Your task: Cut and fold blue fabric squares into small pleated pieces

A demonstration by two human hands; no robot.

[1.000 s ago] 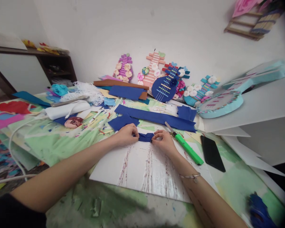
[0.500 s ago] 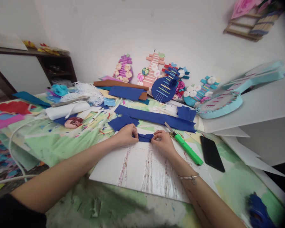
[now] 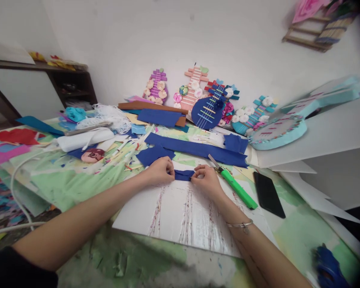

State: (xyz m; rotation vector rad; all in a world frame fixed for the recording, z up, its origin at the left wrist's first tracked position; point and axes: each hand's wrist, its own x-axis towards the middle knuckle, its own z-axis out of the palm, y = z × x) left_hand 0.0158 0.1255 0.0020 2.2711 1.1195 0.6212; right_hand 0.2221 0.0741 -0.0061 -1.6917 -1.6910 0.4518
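A short dark blue strip [image 3: 183, 175], paper or felt, stretches between my two hands just above a white board [image 3: 171, 208]. My left hand [image 3: 161, 171] pinches its left end, and the fingers of my right hand [image 3: 207, 180] close on its right end. Streaks of dried glue mark the board. Beyond my hands lie a long blue strip [image 3: 198, 149] and a smaller blue piece [image 3: 154, 155]. A green utility knife [image 3: 238, 188] with its blade out rests to the right of my right hand.
Right of the knife lies a black phone [image 3: 268, 194]. A blue tool [image 3: 330, 264], blurred, sits at the lower right. Decorated instrument-shaped crafts [image 3: 208, 110] lean on the wall. White string [image 3: 111, 118], a white roll [image 3: 85, 138] and a cable [image 3: 15, 180] are at left.
Both hands keep their grip at nearly the same place. The middle of the blue strip looks slightly flatter, and the view has shifted a little.
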